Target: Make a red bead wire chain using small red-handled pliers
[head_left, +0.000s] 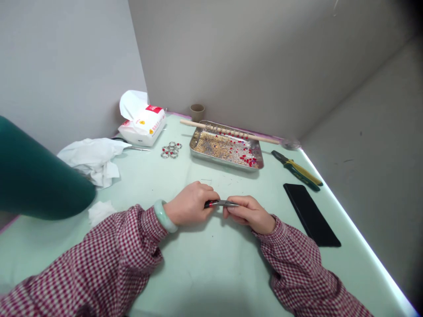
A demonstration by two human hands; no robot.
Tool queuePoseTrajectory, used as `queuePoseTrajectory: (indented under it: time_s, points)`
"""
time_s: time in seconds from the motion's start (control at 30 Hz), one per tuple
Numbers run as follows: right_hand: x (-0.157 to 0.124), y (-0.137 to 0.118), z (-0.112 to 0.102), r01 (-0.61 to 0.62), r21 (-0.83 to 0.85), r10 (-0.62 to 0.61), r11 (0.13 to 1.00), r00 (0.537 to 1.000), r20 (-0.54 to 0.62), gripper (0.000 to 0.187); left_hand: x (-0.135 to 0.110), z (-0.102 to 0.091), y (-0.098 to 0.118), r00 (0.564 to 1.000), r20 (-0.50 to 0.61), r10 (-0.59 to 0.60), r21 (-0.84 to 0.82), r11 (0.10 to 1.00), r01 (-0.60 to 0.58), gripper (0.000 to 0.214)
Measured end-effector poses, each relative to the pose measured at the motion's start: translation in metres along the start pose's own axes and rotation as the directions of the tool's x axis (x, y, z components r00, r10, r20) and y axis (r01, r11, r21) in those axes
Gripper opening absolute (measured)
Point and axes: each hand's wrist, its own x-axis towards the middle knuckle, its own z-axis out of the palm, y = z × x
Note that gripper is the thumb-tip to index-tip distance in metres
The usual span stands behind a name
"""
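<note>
Holding small pliers (223,203) over the table (218,268), in front of the bead tray (222,163).
Curling the left hand (188,205) in full grip around the dark handle (208,204); pinching with the right hand (253,215) in narrow grip at the metal tip (231,204).

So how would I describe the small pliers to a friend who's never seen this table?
On the pale green table, find the metal tray of beads. Nearer you, the small pliers run between the left hand, which grips the handle, and the right hand. Their visible handle is black and red, unlike the larger pliers at right, which are yellow and green.
</note>
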Motion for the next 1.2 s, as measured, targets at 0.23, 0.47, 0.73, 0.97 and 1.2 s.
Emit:
queuePoseTrajectory:
  time_s: [0.23, 0.47, 0.73, 0.97, 1.2]
  points:
    - [-0.0013, 0.0015, 0.001, 0.01, 0.034, -0.011, 0.999, 1.0, 0.025, 0.024, -0.0006, -0.0021, 0.0, 1.0, 0.024, 0.014, -0.097, 0.995, -0.011, 0.019]
    - [0.0008, 0.0049, 0.0017, 0.035, 0.021, -0.034, 0.999, 0.999, -0.024, 0.022, -0.0002, -0.0004, 0.001, 0.999, -0.048, 0.009, 0.009, 1.0, -0.008, 0.021]
    - [0.0027, 0.0054, 0.0016, 0.047, 0.013, -0.046, 0.999, 0.999, -0.025, 0.021, 0.0008, 0.0011, 0.0003, 0.999, -0.045, -0.003, 0.027, 1.0, 0.004, 0.02]
    - [0.0022, 0.0038, 0.0022, 0.047, 0.001, -0.047, 0.999, 0.999, -0.02, 0.021, -0.0002, -0.0007, -0.0001, 1.0, -0.02, -0.021, 0.001, 1.0, 0.021, 0.02]
    - [0.0014, 0.0038, 0.0018, 0.04, 0.015, -0.04, 0.999, 0.999, -0.014, 0.021, -0.0001, -0.0009, 0.0005, 1.0, -0.003, -0.023, -0.03, 0.999, 0.023, 0.02]
